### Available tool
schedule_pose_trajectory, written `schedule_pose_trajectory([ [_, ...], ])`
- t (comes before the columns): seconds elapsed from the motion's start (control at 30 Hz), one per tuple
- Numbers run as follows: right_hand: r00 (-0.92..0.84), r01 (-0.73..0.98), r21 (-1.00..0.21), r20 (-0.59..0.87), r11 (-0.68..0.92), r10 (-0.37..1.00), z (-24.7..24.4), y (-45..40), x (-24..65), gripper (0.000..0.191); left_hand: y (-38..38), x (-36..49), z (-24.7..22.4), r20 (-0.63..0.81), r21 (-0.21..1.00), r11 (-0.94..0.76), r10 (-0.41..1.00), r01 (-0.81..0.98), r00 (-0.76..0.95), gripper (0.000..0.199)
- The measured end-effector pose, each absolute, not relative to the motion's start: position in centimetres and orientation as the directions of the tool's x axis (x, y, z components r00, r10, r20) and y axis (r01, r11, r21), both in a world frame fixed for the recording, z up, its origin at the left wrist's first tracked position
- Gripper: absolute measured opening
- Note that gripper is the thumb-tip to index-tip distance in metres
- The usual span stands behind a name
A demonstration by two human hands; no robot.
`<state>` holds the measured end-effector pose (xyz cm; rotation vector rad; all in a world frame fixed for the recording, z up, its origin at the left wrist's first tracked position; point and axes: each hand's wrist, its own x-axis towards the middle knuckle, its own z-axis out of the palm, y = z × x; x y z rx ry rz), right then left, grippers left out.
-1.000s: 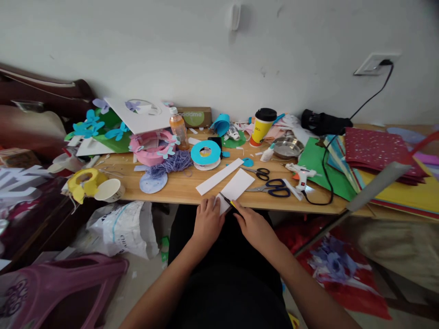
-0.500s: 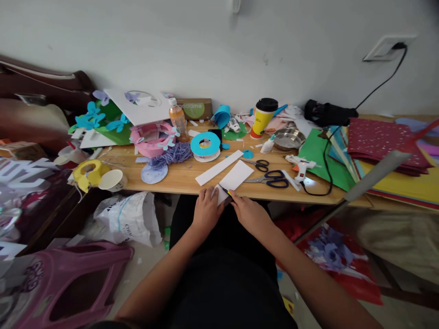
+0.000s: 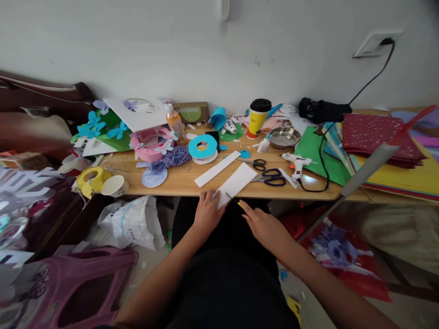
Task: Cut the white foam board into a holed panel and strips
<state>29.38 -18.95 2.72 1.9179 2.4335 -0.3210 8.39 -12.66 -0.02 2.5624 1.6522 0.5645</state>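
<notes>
A white rectangular piece (image 3: 238,183) lies slantwise at the front edge of the wooden table (image 3: 178,183). On its near left end rests my left hand (image 3: 208,211), its fingers pressed on the piece and holding it. My right hand (image 3: 259,222) is closed round a thin cutting tool (image 3: 235,199) with a black and yellow body, whose dark tip points left over the white piece. Beyond them lies a narrow white strip (image 3: 217,169). Two pairs of scissors (image 3: 273,177) are to the right of the white piece.
Behind are a blue ring (image 3: 202,146), a pink ring (image 3: 152,144), a bottle (image 3: 175,124) and a lidded cup (image 3: 258,118). On the right lie a corded glue gun (image 3: 299,165) and coloured sheets (image 3: 380,139). A grey bar (image 3: 366,173) slants across the right side.
My right hand and the tool have moved right, away from my left hand. The white piece shows more of its near end. The whole view has shifted slightly.
</notes>
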Motion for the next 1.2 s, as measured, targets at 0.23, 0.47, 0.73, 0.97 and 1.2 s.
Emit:
schedule_pose_trajectory([
  [0.23, -0.021, 0.909, -0.414, -0.153, -0.045, 0.988, -3.2, -29.1, 36.4, 0.043, -12.1, 7.2, -0.6, 0.319, 0.340, -0.420, 0.893, 0.841, 0.317, 0.047],
  [0.47, 0.033, 0.883, -0.462, 0.238, 0.083, 0.971, 1.9, -20.0, 31.3, 0.047, -10.2, 4.8, 1.2, 0.272, 0.805, -0.200, 0.961, 0.559, -0.049, 0.075],
  [0.73, -0.109, 0.489, -0.819, 0.283, 0.300, 0.953, 4.3, -5.0, 22.3, 0.031, 0.6, 5.0, 4.6, 0.329, 0.942, -0.317, 0.938, 0.115, -0.108, 0.059],
  [0.97, 0.023, 0.323, -0.924, 0.226, 0.207, 0.974, 6.6, 8.5, 22.4, 0.023, 10.7, 3.7, 6.8, 0.441, 0.822, -0.360, 0.892, 0.440, -0.094, 0.034],
  [1.2, 0.003, 0.346, -0.919, 0.203, 0.189, 0.979, 6.6, 16.7, 21.4, 0.008, 13.7, 2.6, 3.4, 0.403, 0.802, -0.302, 0.910, 0.516, -0.094, 0.026],
])
